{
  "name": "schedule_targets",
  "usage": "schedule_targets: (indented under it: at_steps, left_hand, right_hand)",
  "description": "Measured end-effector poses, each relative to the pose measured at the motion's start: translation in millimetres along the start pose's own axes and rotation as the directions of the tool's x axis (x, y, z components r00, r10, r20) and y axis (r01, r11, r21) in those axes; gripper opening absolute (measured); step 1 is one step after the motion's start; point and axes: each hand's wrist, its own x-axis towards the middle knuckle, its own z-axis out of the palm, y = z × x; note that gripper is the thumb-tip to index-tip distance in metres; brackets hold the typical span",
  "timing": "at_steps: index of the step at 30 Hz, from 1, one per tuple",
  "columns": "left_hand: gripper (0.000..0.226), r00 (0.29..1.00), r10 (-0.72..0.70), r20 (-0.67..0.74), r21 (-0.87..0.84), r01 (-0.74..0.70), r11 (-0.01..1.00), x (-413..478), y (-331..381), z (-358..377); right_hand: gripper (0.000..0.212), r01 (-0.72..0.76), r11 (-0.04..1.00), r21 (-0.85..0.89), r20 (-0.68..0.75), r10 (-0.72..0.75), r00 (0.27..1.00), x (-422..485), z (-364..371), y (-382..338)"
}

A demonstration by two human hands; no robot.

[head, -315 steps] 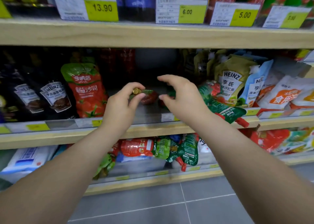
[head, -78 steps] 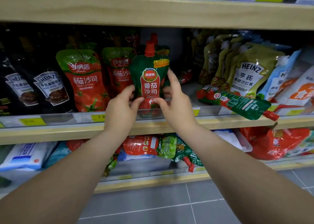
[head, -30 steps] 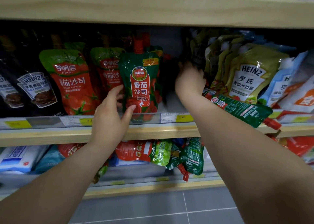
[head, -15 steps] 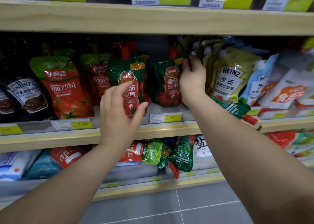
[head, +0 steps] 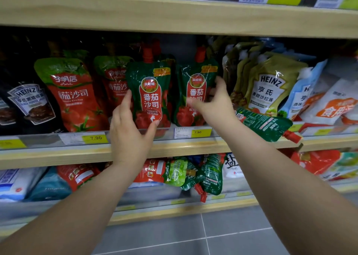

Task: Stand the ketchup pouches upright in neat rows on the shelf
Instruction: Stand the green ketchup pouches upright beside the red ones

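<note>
— How much room was there along the shelf (head: 174,150)?
— Little. Both green ketchup pouches stood upright at the front, behind the clear price rail (head: 48,140). The left pouch (head: 150,94) and the right pouch (head: 195,92) had a narrow dark gap between them. Their red caps (head: 147,54) ended short of the upper board (head: 174,16), leaving free space overhead.
— And the hands?
— The left hand (head: 129,136) reached up from below, fingers straight and spread. Its forefinger lay along the left pouch's left edge, its thumb tip on the lower front. The right hand (head: 215,103) was blurred, fingers apart, in front of the right pouch's lower right. Whether it touched, I couldn't tell.
— What crowded them?
— Red ketchup pouches (head: 73,94) stood just beside the left pouch, and olive Heinz pouches (head: 271,86) near the right one. A fallen green pouch (head: 265,125) lay on its side, partly behind the right forearm, its cap at the shelf's front edge. Tumbled pouches (head: 211,175) lay on the lower shelf (head: 174,214).
</note>
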Motion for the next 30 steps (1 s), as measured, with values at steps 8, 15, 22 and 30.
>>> schedule_targets:
  at_steps: [8, 15, 22, 30]
  left_hand:
    - [0.078, 0.997, 0.072, 0.022, 0.082, -0.073, 0.994, -2.2, -9.1, 4.7]
    - [0.078, 0.997, 0.070, 0.025, 0.066, -0.072, 0.995, -1.6, -7.8, 2.3]
    - [0.075, 0.999, 0.042, 0.004, 0.081, -0.042, 0.996, 0.5, 5.2, 3.2]
    - [0.068, 0.998, 0.042, 0.036, 0.079, -0.045, 0.996, -0.8, 14.9, 7.5]
  right_hand:
    - [0.079, -0.052, 0.930, -0.364, -0.074, 0.027, 0.997, 4.3, 16.1, 7.9]
    - [0.072, -0.087, 0.923, -0.374, -0.110, 0.050, 0.993, 22.6, 31.1, 7.4]
    - [0.082, 0.002, 0.906, -0.423, -0.080, -0.039, 0.996, 11.8, 23.0, 8.6]
    - [0.081, 0.109, 0.509, -0.854, 0.046, -0.134, 0.990, -22.8, -41.9, 3.0]
